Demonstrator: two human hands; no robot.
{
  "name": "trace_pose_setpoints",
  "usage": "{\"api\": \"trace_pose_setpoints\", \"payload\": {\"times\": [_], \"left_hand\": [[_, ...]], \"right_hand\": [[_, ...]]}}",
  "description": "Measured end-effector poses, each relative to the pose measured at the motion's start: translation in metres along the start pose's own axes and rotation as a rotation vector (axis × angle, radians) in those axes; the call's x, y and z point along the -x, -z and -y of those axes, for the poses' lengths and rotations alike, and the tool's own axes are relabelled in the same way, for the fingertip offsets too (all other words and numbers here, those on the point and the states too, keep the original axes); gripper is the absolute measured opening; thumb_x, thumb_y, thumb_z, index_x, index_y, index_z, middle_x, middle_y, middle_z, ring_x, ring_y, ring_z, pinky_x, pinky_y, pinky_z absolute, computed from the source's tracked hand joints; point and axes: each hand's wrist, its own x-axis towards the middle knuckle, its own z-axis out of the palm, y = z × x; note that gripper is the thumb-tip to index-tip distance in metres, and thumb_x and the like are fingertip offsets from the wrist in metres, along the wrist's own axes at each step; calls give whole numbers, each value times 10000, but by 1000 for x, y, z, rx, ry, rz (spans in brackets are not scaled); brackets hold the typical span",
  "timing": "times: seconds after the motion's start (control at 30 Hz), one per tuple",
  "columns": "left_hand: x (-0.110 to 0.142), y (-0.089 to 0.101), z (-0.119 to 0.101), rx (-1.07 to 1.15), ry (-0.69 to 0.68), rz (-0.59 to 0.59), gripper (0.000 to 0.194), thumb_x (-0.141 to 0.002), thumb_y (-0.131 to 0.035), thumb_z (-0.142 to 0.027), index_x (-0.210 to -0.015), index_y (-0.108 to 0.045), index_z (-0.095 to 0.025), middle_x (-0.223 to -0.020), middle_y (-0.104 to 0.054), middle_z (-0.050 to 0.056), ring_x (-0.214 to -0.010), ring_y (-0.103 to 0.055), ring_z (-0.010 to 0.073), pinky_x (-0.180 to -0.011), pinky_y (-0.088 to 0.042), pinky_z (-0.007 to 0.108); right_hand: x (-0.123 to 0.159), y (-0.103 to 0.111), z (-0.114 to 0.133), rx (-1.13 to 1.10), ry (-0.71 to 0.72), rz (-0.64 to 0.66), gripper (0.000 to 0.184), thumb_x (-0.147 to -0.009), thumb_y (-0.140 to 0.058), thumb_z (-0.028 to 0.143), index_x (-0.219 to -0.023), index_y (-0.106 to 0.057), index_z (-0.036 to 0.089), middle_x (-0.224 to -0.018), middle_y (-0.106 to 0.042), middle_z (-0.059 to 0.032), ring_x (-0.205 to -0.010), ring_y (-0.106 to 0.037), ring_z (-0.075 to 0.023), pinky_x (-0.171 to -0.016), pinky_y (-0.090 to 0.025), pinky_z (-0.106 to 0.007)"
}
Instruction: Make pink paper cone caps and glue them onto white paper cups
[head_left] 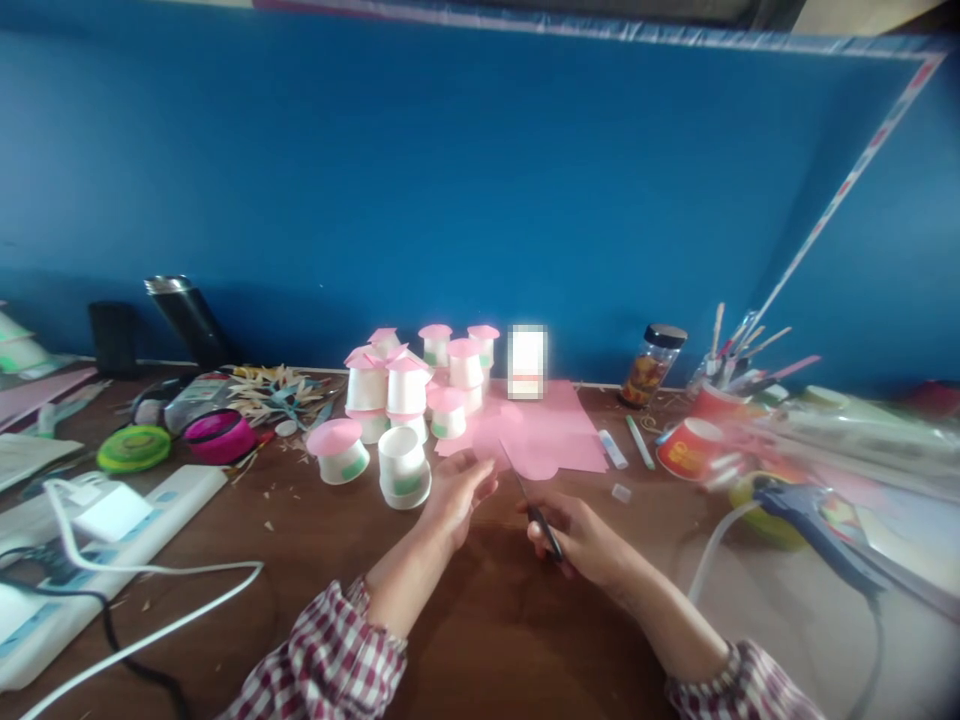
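Observation:
My left hand is open, its fingers loosely bent, beside the rounded pink paper pieces. I see nothing held in it. My right hand is closed around a slim black-handled tool with a thin pointed blade. Its tip points away from me toward the pink paper; whether it touches cannot be made out. Behind lies a larger pink sheet. Just left of my left hand stands a stack of white paper cups. A low cup with a pink disc on top is farther left.
Several white cups with pink tops stand behind. A glue stick, a green pen, a red paper cup and a blue glue gun lie right. A power strip with cables occupies the left. A jar stands against the blue wall.

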Motion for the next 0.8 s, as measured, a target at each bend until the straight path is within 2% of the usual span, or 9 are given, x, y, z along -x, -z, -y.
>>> {"api": "trace_pose_setpoints", "payload": {"times": [0.17,0.4,0.8], "left_hand": [[-1,2,2,6,-6,16,231,-606,-765,-247,-786,-676,-133,-738,-640,23,-619,-567,62,-589,-468,169],[0,2,2,29,-16,8,221,-604,-772,-261,-756,-674,-135,-739,-635,27,-613,-566,69,-585,-477,183],[1,2,1,34,-14,-6,209,-605,-767,-259,-734,-672,-125,-701,-613,11,-606,-553,62,-568,-467,171]], "right_hand": [[0,-1,2,-10,7,7,386,-769,-582,401,-1055,-537,146,-645,-543,22,-479,-471,-81,-339,-335,-168],[1,-1,4,25,-28,9,392,-776,-567,425,-1057,-550,153,-636,-552,21,-429,-436,-61,-332,-283,-159],[1,-2,8,-7,-49,19,354,-759,-576,364,-1043,-554,156,-671,-566,13,-477,-467,-73,-330,-292,-152]]}}
